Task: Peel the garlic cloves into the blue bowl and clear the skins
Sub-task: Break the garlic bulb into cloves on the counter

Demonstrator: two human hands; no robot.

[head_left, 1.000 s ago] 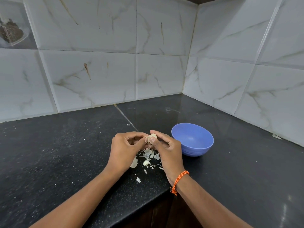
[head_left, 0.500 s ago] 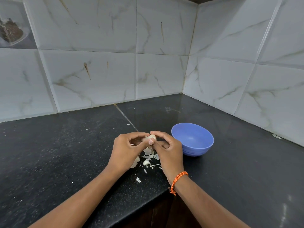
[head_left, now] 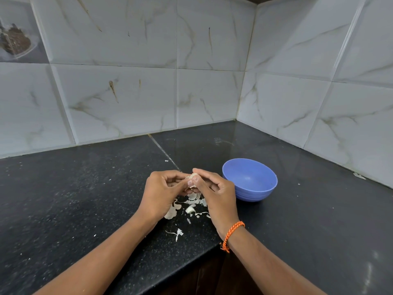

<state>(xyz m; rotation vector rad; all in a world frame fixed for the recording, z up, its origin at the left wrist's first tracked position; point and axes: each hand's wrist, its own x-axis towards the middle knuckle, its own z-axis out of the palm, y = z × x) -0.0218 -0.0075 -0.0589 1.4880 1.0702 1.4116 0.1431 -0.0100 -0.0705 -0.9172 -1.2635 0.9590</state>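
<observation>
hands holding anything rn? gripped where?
Yes: one garlic clove, pinched between the fingertips and thumbs of both the left hand and the right hand, above the skins. Which end each hand has cannot be told.

- The garlic clove (head_left: 192,177) sits between the left hand (head_left: 161,192) and the right hand (head_left: 214,194), pinched by the fingertips of both, above the counter (head_left: 74,199).
- Skins (head_left: 187,207) lie on the counter directly below and between the two hands; a few more lie nearer the person, between the wrists.
- The bowl (head_left: 249,179) stands on the counter just right of the right hand.
- The tiled wall (head_left: 148,92) rises beyond both hands and also to the right, behind the bowl.
</observation>
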